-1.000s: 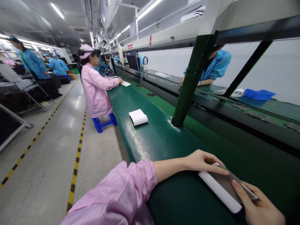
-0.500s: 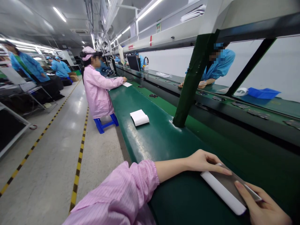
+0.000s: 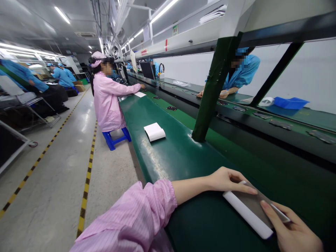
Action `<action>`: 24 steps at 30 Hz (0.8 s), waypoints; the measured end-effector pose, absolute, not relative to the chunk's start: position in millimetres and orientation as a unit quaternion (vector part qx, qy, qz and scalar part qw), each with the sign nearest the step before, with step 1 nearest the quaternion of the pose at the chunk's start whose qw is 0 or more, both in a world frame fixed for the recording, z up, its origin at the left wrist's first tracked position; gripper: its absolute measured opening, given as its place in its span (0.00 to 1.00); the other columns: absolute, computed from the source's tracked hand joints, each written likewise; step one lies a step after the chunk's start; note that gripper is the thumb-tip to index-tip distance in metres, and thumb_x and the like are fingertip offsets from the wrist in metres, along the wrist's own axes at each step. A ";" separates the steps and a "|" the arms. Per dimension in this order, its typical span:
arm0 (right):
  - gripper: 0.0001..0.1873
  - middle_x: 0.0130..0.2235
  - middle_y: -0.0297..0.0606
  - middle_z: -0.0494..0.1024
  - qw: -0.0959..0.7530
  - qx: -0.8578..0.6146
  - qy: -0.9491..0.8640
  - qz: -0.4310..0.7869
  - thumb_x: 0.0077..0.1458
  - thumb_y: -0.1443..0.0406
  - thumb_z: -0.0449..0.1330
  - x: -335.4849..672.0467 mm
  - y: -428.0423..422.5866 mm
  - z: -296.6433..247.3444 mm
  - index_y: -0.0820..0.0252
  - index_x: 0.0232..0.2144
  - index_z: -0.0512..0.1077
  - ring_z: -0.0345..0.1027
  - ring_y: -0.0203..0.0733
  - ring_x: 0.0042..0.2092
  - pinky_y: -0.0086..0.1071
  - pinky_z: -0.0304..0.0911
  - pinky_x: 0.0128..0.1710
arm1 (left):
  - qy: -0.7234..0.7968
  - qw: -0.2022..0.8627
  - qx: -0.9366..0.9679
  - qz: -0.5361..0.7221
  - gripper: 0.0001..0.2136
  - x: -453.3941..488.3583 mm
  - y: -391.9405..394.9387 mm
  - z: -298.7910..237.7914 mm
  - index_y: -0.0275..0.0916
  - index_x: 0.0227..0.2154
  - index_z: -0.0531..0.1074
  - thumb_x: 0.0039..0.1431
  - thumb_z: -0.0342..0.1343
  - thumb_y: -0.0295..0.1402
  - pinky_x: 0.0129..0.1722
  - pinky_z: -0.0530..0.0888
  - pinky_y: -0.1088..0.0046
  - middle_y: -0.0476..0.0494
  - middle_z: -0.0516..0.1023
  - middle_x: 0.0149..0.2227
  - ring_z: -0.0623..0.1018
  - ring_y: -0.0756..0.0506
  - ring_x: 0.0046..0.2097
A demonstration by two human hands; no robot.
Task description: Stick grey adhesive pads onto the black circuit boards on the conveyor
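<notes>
Little changes at the hands themselves; the left hand (image 3: 224, 178) and the right hand (image 3: 294, 227) keep the same two-handed grip on the grey-faced pad (image 3: 252, 207), so the work in hand seems to be at a steady stage. The left grip pinches the pad's far end, thumb laid along the grey face and fingers behind; the right grip pinches the near end, thumb on the face, fingers round the white edge; whether the pad touches the bench (image 3: 173, 154) beneath it cannot be told.

The white folded sheet (image 3: 154, 132) lies unmoved on the bench, well apart from both hands; the pad is at the lower right, its rounded white side turned toward the wearer.

What shifts is mostly around them; the co-worker in pink (image 3: 107, 101) now stretches an arm farther out, past the white paper (image 3: 140, 94) near the bench's inner edge; the far dark boards (image 3: 280, 124) sit slightly closer to the green post (image 3: 210, 98); the co-worker in blue at left (image 3: 23, 77) is partly out of view. None of this reaches the pad; its hold looks undisturbed.
</notes>
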State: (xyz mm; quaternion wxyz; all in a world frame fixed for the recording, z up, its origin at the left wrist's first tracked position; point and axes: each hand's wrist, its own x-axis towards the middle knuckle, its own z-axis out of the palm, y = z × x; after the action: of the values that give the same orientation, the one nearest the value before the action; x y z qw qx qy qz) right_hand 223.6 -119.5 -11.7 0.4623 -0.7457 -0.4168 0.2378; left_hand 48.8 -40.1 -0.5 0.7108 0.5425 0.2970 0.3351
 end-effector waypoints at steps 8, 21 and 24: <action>0.23 0.22 0.40 0.77 0.410 -0.773 -0.382 0.299 0.28 0.45 0.65 207.3 -124.6 17.6 0.55 0.23 0.73 0.68 0.47 0.24 0.37 0.63 0.20 | 0.300 0.663 0.624 0.283 0.18 44.3 -40.5 3.7 0.37 0.34 0.78 0.40 0.69 0.42 0.38 0.69 0.73 0.49 0.75 0.33 0.74 0.47 0.39; 0.25 0.21 0.37 0.75 0.406 -0.769 -0.375 0.320 0.29 0.46 0.64 206.1 -124.9 16.0 0.58 0.25 0.73 0.68 0.44 0.24 0.33 0.62 0.20 | 0.281 0.645 0.661 0.261 0.17 40.4 -41.3 9.0 0.37 0.29 0.75 0.41 0.68 0.45 0.36 0.66 0.75 0.51 0.73 0.31 0.73 0.49 0.38; 0.27 0.23 0.38 0.76 0.416 -0.765 -0.378 0.314 0.29 0.45 0.64 206.7 -124.9 14.3 0.58 0.27 0.73 0.68 0.45 0.25 0.33 0.63 0.21 | 0.296 0.640 0.666 0.244 0.18 41.3 -41.9 9.8 0.37 0.32 0.76 0.43 0.67 0.45 0.37 0.68 0.74 0.49 0.75 0.34 0.74 0.47 0.39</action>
State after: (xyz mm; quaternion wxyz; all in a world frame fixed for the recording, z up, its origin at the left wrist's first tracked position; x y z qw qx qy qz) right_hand 206.7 -124.9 14.3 0.4163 -0.7652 -0.3777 0.3140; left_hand 41.3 -41.9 9.8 0.6395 0.6662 0.2959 0.2443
